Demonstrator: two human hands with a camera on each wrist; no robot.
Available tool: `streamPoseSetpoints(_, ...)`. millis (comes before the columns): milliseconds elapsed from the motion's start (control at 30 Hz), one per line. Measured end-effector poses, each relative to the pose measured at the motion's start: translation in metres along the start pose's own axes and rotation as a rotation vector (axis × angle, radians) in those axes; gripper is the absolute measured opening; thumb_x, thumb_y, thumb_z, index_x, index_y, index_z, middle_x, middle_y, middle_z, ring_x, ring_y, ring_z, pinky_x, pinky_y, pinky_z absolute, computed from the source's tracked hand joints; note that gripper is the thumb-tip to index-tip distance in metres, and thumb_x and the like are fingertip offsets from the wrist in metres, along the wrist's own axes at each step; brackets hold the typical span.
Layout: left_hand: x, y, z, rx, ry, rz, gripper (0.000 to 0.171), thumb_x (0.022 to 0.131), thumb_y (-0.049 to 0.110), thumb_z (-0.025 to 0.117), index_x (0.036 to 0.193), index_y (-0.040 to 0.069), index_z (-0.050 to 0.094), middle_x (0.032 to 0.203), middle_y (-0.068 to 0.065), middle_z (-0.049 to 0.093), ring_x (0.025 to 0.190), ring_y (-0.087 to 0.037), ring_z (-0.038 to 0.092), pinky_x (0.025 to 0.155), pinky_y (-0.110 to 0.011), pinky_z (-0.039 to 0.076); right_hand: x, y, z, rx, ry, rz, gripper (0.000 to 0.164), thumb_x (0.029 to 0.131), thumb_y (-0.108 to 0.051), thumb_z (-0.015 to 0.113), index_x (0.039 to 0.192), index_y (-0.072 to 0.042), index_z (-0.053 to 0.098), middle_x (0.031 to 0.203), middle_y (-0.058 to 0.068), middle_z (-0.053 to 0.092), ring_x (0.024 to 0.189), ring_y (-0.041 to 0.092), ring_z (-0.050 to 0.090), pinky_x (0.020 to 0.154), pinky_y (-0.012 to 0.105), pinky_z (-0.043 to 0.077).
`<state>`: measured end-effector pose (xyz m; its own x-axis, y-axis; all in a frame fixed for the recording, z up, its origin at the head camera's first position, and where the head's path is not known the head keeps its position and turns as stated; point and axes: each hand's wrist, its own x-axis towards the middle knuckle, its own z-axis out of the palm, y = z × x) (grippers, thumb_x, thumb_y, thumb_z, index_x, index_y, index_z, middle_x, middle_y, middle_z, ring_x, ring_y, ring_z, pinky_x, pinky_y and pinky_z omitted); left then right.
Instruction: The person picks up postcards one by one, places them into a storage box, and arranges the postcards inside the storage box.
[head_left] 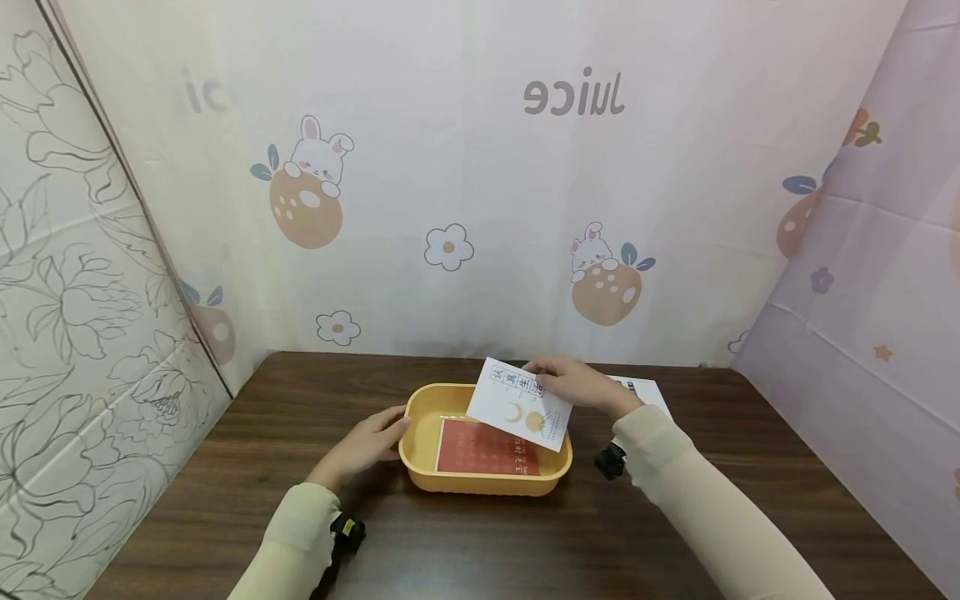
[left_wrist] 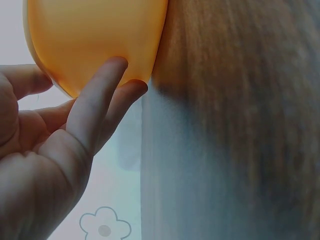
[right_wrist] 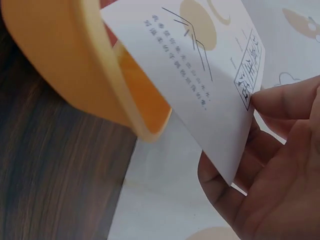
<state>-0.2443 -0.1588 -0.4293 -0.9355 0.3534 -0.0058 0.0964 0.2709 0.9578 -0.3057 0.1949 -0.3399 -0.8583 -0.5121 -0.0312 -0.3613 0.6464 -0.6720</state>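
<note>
A yellow plastic basin [head_left: 487, 484] stands on the table. My left hand [head_left: 365, 447] holds its left end, thumb at the rim and fingers along the outer wall [left_wrist: 95, 45]. Inside lies a red booklet or card [head_left: 480, 450] with lighter printed characters, partly covered. My right hand [head_left: 577, 385] pinches a white card [head_left: 517, 404] by its edge, thumb on the printed face and fingers behind. This card is tilted over the basin's right side and carries boxed black characters, a gold sun-and-moon drawing and lines of small text [right_wrist: 180, 65].
Another white printed sheet [head_left: 654, 392] lies on the table behind my right wrist, partly hidden. The dark wooden table [head_left: 480, 550] ends at a patterned curtain [head_left: 465, 317] at the back, with more curtains at both sides.
</note>
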Motion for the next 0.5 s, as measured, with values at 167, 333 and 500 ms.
streamPoseSetpoints(167,0.0,0.0,0.0,0.001,-0.003,0.0,0.051,0.11,0.023,0.045,0.151,-0.006,0.036,0.147,-0.031,0.043,0.124,-0.039,0.055,0.089,-0.044,0.057,0.006,-0.006,0.004,-0.027,-0.045,-0.016,0.028,0.104,-0.009,0.046,0.123,-0.007,0.067,0.104,0.006,0.066,0.086,0.018,0.062,0.079,0.036,0.054)
streamPoseSetpoints(333,-0.001,0.0,0.0,-0.001,-0.002,0.001,0.051,0.109,0.022,0.045,0.151,-0.006,0.035,0.147,-0.031,0.042,0.124,-0.04,0.055,0.089,-0.045,0.057,0.014,-0.009,0.009,-0.101,-0.096,-0.035,0.027,0.104,-0.011,0.049,0.123,-0.009,0.068,0.111,0.005,0.066,0.093,0.018,0.06,0.085,0.039,0.052)
streamPoseSetpoints(500,0.0,0.0,0.0,-0.002,0.003,-0.002,0.051,0.109,0.023,0.046,0.151,-0.006,0.036,0.147,-0.031,0.042,0.124,-0.04,0.055,0.09,-0.045,0.057,0.022,-0.014,0.014,-0.116,-0.145,-0.024,0.026,0.103,-0.011,0.05,0.121,-0.013,0.069,0.11,0.003,0.066,0.093,0.018,0.06,0.084,0.037,0.053)
